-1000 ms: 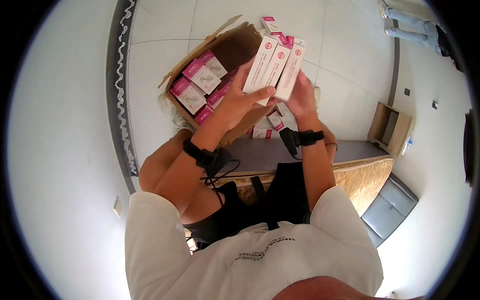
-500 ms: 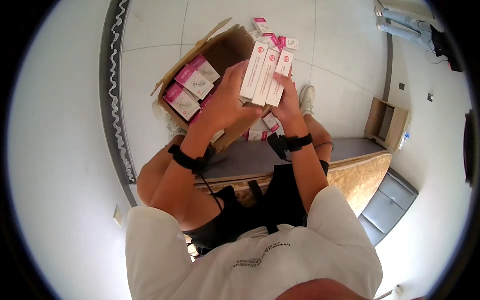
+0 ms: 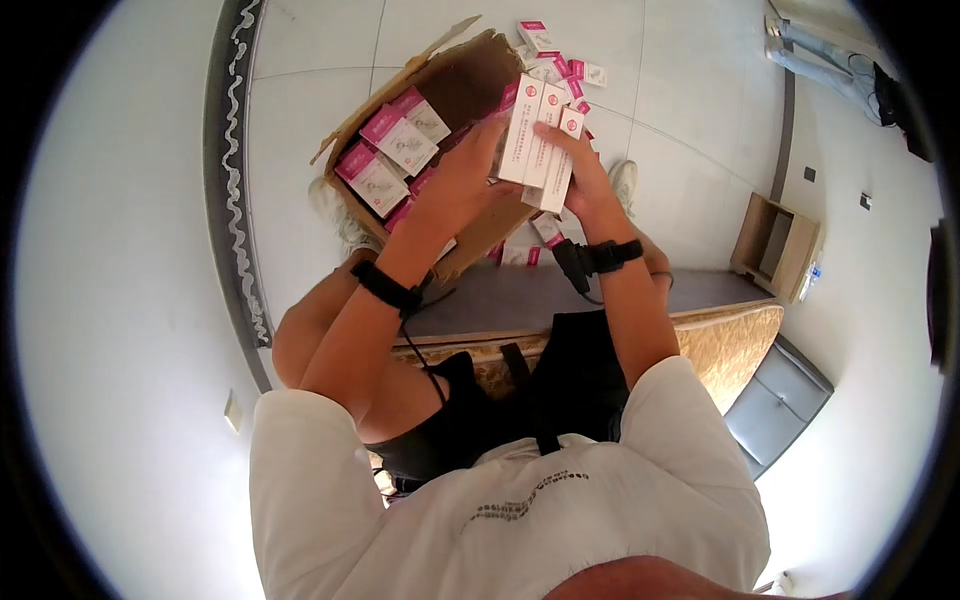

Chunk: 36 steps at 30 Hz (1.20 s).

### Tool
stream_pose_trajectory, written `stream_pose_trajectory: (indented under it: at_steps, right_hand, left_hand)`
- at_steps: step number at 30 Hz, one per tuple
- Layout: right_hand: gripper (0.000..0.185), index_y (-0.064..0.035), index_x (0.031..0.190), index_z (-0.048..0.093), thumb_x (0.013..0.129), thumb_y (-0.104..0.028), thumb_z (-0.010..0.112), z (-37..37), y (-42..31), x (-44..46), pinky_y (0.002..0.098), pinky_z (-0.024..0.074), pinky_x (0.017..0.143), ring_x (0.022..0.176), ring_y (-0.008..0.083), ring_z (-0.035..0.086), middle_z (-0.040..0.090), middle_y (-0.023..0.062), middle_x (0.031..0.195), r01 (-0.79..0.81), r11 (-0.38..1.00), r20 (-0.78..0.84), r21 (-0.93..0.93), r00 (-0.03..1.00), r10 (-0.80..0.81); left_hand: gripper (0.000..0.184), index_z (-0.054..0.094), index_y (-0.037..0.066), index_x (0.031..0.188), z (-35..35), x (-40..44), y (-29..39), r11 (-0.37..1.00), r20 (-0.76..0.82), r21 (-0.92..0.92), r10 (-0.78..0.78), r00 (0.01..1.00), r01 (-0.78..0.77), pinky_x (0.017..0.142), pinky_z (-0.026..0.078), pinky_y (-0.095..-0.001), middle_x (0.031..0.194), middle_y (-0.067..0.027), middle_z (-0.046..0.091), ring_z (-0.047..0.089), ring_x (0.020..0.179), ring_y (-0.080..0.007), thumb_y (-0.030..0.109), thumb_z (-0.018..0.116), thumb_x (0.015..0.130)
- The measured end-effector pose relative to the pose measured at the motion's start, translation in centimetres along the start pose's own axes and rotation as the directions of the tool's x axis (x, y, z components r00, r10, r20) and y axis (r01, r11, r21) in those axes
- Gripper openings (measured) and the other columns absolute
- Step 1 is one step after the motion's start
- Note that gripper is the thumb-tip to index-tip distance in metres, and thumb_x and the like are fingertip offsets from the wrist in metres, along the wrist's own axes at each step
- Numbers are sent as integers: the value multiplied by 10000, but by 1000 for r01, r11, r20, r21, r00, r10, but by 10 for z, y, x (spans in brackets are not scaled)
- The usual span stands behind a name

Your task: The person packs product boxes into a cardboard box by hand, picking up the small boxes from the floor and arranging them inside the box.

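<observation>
Between my two hands is a row of three slim white boxes (image 3: 524,130) with red round logos, their narrow sides facing up. My left hand (image 3: 463,180) presses on the row's left side, its fingers partly hidden behind the boxes. From the right, my right hand (image 3: 588,175) grips the boxes, thumb across the top. The boxes sit unevenly, the rightmost lower than the others. Just left of them stands an open cardboard carton (image 3: 462,75), holding several pink-and-white boxes (image 3: 400,140).
More pink-and-white boxes (image 3: 538,38) lie scattered on the tiled floor (image 3: 700,90) beyond my hands. A mattress edge (image 3: 725,345) runs behind my legs. At the right are a small wooden cabinet (image 3: 775,245) and another person's legs (image 3: 815,62). A wall (image 3: 120,250) is at left.
The row of white boxes has shifted slightly right in view and become uneven, the rightmost sliding lower. My right thumb has moved further across the top. The view has shifted a little.
</observation>
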State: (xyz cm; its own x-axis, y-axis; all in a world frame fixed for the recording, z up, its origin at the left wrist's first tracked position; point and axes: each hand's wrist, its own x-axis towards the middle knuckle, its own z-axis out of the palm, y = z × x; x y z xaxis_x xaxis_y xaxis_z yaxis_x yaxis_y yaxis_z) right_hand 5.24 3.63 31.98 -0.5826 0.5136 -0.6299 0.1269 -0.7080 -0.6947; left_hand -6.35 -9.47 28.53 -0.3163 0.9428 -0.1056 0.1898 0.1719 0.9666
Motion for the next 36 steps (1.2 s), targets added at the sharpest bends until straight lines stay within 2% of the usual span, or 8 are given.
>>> stream_pose_trajectory:
  at_steps: [3,7,9,18,23,28,34,36]
  right_hand:
    - [350,-1,1155,572,869,-183,659,-24,7,9,347,578,766,867,204,679,673,107,1015,-115,991,-72,71,990,120]
    - [357,5,1144,584,869,-209,657,-25,5,12,338,580,753,850,202,682,679,110,1009,-37,997,-71,63,997,41]
    - [350,5,1140,587,865,-200,659,-20,5,14,336,582,755,855,195,683,679,113,1017,-12,998,-60,54,998,15]
    - [323,-57,1141,542,848,-84,676,-38,5,31,345,580,773,889,186,678,671,96,1017,41,999,-15,9,999,-41]
    - [411,-57,1216,532,842,-92,697,-45,10,24,327,575,747,858,168,672,664,84,1009,-64,997,-24,-40,998,63]
    - [543,-77,1263,499,792,-116,767,-48,25,26,330,572,706,844,179,670,652,79,1001,-93,988,-98,-124,992,81]
    - [539,-80,1241,517,772,-97,782,-73,27,29,329,571,707,844,170,666,649,77,1013,-134,948,-73,-288,990,118]
    - [565,-96,1280,496,784,-81,767,-72,18,36,328,569,735,882,172,661,644,69,1056,-131,956,33,-263,989,145]
  left_hand:
    - [741,401,32,1335,3,-1,-7,984,-4,46,170,985,-170,930,470,-403,1196,-178,547,548,1127,-357,90,798,712]
    - [740,409,29,1325,3,1,-7,983,-6,87,161,987,-160,936,464,-399,1171,-176,550,552,1113,-356,89,803,701]
    - [737,416,27,1316,0,4,-3,1000,44,-3,-4,999,4,947,456,-390,1154,-175,547,545,1113,-352,91,806,693]
    - [658,407,13,1315,10,-1,-7,993,-4,17,114,993,-114,946,455,-404,1220,-197,521,524,1149,-367,2,717,735]
    - [647,376,-10,1324,11,-8,-4,969,94,242,24,995,-46,937,457,-437,1251,-220,505,502,1161,-404,-70,623,729]
    - [585,475,-1,1166,14,-14,-12,953,149,300,7,989,-52,839,498,-434,1090,-187,574,566,1013,-358,281,758,740]
    - [663,517,19,1149,10,-8,-23,911,350,379,24,937,-165,894,484,-437,1141,-198,553,535,1085,-346,411,788,689]
    - [686,536,17,1163,9,-6,-24,895,282,391,106,954,-215,922,469,-435,1178,-200,525,504,1127,-353,459,777,697]
